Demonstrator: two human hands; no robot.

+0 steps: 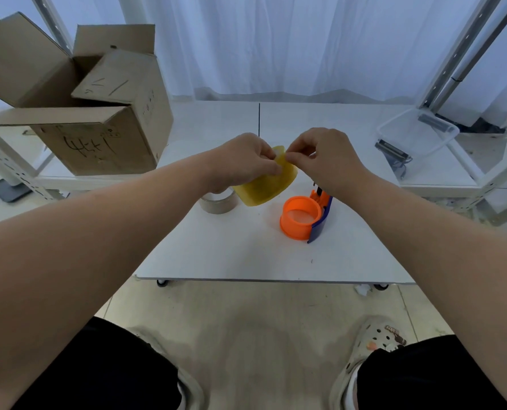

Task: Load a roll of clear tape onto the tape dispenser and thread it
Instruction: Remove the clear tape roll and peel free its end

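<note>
Left hand (243, 161): grips the yellowish translucent tape roll (264, 184), held above the white table (246, 253).
Right hand (320, 161): fingertips pinch the roll's upper edge.
Orange-and-blue plastic tape dispenser (301, 217): on the table, below the right hand.
Pale second tape roll (218, 202): on the table, beneath the left hand.

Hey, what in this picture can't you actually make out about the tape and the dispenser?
Head view throughout.
Loose end of the tape roll: fingertips of the left hand and right hand pinch the rim there and cover it.
Tape dispenser, far end: hidden behind the right wrist.
Second roll on the table: partly behind the left wrist and the held roll.
Writing on the cardboard box: too blurred to read.
</note>
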